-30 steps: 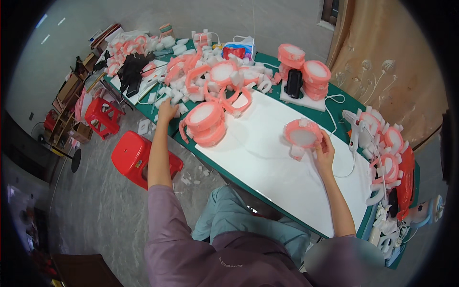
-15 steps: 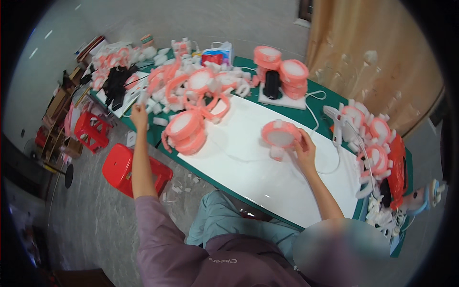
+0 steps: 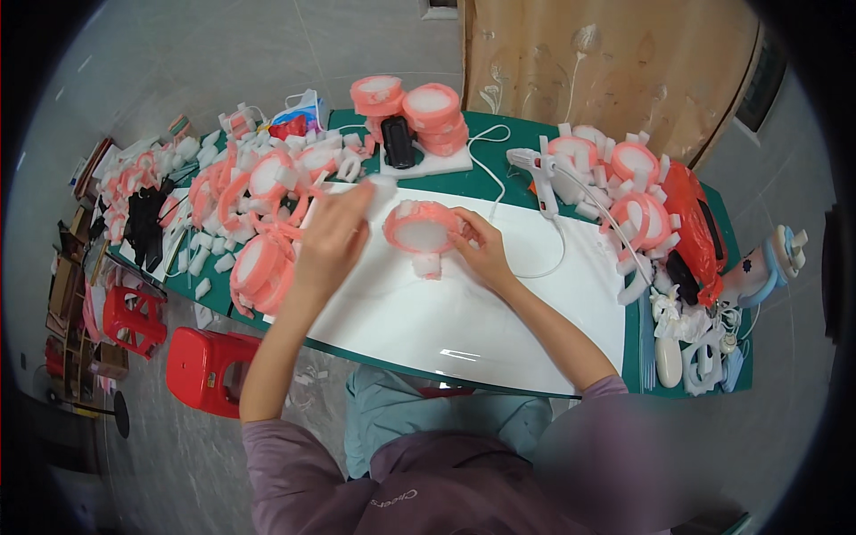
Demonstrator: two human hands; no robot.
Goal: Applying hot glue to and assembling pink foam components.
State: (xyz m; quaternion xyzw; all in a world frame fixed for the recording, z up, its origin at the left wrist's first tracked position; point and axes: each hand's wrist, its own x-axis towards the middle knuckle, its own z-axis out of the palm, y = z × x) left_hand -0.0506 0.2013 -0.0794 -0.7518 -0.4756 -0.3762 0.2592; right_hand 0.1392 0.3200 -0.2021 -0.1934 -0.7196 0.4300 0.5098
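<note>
A round pink foam ring with a white centre (image 3: pixel 423 236) is held over the white board (image 3: pixel 535 303) by my right hand (image 3: pixel 483 254), fingers and thumb pinching its right edge. White foam blocks stick out from its rim, one of them at the near side. My left hand (image 3: pixel 332 245), smeared by motion, is just left of the ring with its fingers closed. At its fingertips shows a small white foam block (image 3: pixel 382 185), also blurred. Beside the left wrist, a stack of pink foam rings (image 3: pixel 260 272) stands at the board's left edge.
White-centred pink rings (image 3: pixel 434 111) are stacked at the back by a black case (image 3: pixel 398 143). A white glue gun (image 3: pixel 538 178) with its cable lies at the right, near more rings and a red bag (image 3: pixel 687 218). Loose foam covers the left; red stools (image 3: pixel 205 366) stand below.
My left hand has come from the foam heap at the left to beside the ring, carrying the white foam block. My right hand still holds the ring. The view has turned right.
</note>
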